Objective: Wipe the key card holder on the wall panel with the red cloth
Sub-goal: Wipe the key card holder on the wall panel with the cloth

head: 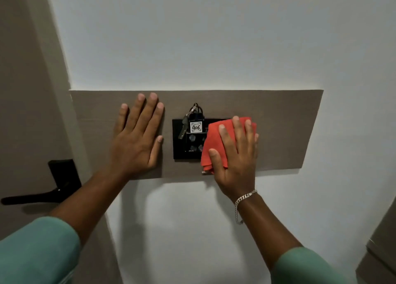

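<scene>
A black key card holder (184, 146) with touch buttons is set in a long brown wall panel (282, 129). A key and a tag marked 406 (196, 126) hang in its top slot. My right hand (235, 153) presses a folded red cloth (211, 142) flat against the holder's right half, hiding that part. My left hand (137, 138) lies flat on the panel to the left of the holder, fingers spread, holding nothing.
A black door handle (57, 185) sticks out from the beige door at the lower left. White wall surrounds the panel. A beige furniture edge (381, 247) shows at the lower right.
</scene>
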### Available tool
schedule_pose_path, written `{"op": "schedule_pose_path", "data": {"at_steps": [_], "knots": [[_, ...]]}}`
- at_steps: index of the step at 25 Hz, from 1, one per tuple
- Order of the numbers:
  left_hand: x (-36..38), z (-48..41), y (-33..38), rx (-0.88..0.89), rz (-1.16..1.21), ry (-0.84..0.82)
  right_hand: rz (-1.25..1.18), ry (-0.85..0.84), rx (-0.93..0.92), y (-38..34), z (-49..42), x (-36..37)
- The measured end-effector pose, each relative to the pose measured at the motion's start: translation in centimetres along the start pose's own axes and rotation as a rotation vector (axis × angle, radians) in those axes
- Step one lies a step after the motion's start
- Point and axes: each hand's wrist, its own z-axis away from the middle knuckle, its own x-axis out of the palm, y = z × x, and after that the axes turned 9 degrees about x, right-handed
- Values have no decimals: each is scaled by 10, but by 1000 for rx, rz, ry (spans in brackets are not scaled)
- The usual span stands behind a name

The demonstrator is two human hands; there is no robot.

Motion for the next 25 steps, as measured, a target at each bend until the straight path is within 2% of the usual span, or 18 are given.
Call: {"op": "schedule_pose_path", "data": {"at_steps": [2, 5, 9, 13, 17, 18, 22, 25], "knots": [[10, 3, -2, 2, -97, 30, -26, 36, 41, 1, 1, 6], [16, 3, -3, 5, -122, 87, -96, 126, 153, -12, -11, 18], [15, 2, -2, 10, -119, 110, -65, 128, 49, 4, 1, 15], [16, 2, -2, 15, -138, 128, -158, 206, 229, -9, -11, 23], [17, 2, -4, 13, -123, 143, -85, 152, 40, 1, -8, 19], [17, 2, -3, 13, -129, 145, -90, 146, 29, 7, -4, 16], [18, 2, -2, 16, -126, 155, -145, 214, 212, -7, -18, 23], [18, 1, -3, 12, -127, 152, -38, 162, 43, -5, -15, 23]]}}
